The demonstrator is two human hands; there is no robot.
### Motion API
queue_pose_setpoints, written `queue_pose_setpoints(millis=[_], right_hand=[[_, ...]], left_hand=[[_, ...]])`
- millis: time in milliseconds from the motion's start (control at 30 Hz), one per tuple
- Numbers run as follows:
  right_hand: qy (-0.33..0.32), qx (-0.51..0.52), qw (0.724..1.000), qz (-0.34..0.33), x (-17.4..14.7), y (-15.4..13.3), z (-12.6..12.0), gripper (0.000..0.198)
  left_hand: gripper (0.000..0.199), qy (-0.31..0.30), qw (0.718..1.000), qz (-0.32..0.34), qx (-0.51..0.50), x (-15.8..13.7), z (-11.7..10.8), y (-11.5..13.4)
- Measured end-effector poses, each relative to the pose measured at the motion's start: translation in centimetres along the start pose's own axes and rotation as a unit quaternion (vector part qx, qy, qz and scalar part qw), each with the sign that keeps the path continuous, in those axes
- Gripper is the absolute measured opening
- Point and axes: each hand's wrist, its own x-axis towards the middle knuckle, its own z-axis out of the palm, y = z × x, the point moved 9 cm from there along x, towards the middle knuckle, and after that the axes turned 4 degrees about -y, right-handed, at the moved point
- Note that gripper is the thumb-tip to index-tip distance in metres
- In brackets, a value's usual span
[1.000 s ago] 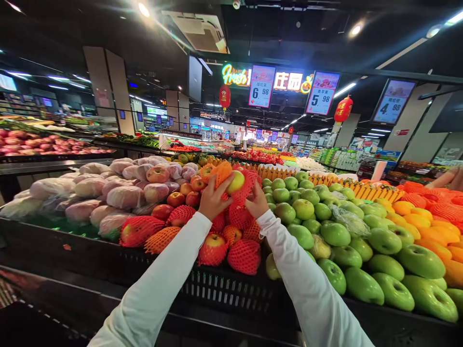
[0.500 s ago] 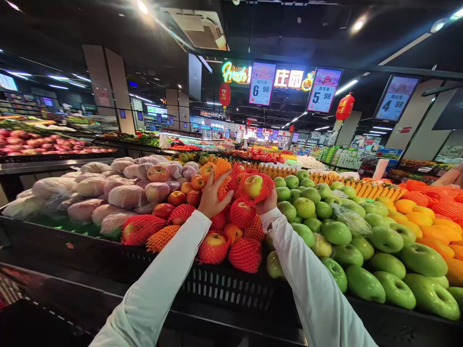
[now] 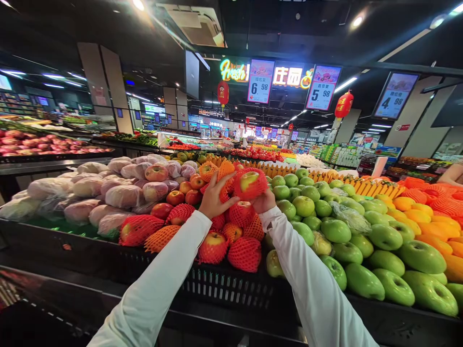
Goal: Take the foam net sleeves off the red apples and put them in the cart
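Note:
My right hand is closed around an apple in a red foam net, raised over the pile, its yellow-green end facing me. My left hand is open, fingers spread upward and the thumb stretched toward that apple. Just behind its fingers is an apple in an orange foam net; I cannot tell if they touch it. Below both hands lie several red-netted apples, among them one at the front and another beside it. Bare red apples sit left of my left hand.
Green apples fill the right side, with orange fruit beyond. Plastic-wrapped pinkish fruit is heaped on the left. A black slotted crate edge runs along the front. Price signs hang overhead. Another person's arm shows at far right.
My right hand has shifted slightly left with the red-netted apple, bringing it closer to my left thumb. My left hand stays nearly in place, fingers still spread.

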Motion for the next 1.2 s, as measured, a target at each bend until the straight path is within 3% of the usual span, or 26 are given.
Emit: queue_pose_setpoints(millis=[67, 167, 267, 367, 500, 633, 800, 900, 1067, 1133, 1200], right_hand=[[-0.031, -0.005, 0.999, 0.001, 0.2, 0.3, 0.4, 0.054], [-0.044, -0.157, 0.981, -0.108, 0.2, -1.6, 0.3, 0.069], [-0.067, -0.370, 0.899, -0.226, -0.4, -3.2, 1.2, 0.085], [-0.091, -0.470, 0.829, -0.289, -1.0, -3.5, 1.9, 0.089], [-0.097, -0.472, 0.818, -0.313, -1.5, -3.5, 2.2, 0.093], [-0.129, -0.464, 0.818, -0.316, -2.1, -3.8, 3.3, 0.105], [-0.196, -0.485, 0.786, -0.329, -2.9, -4.1, 5.3, 0.090], [-0.155, -0.447, 0.825, -0.308, -2.1, -4.3, 4.3, 0.087], [-0.110, -0.228, 0.962, -0.106, 0.5, -1.1, 1.0, 0.069], [-0.099, -0.113, 0.988, -0.022, 1.0, 0.3, 0.4, 0.055], [-0.094, -0.028, 0.995, 0.027, 1.0, 1.1, 0.6, 0.049]], left_hand=[[0.072, 0.010, 1.000, -0.017, 0.001, 0.0, -0.2, -0.1], [0.064, 0.025, 0.999, -0.035, 0.002, 0.1, -0.5, -0.2], [0.063, 0.014, 0.999, -0.029, -0.007, 0.2, -0.3, -0.2], [0.071, -0.016, 0.999, -0.015, -0.032, 0.3, 0.3, -0.4], [0.085, -0.040, 0.997, -0.008, -0.060, 0.4, 0.9, -0.8], [0.085, -0.045, 0.997, -0.018, -0.057, 0.6, 1.3, -0.9], [0.077, -0.008, 1.000, 0.000, 0.008, 0.6, 0.8, -0.3], [0.081, 0.028, 0.998, -0.029, 0.051, 0.3, 0.0, -0.6], [0.088, 0.056, 0.993, -0.069, 0.081, -0.1, -1.2, -1.1], [0.089, 0.037, 0.994, -0.067, 0.080, -0.1, -1.0, -1.0], [0.091, 0.003, 0.996, -0.051, 0.074, 0.0, -0.4, -0.6]])
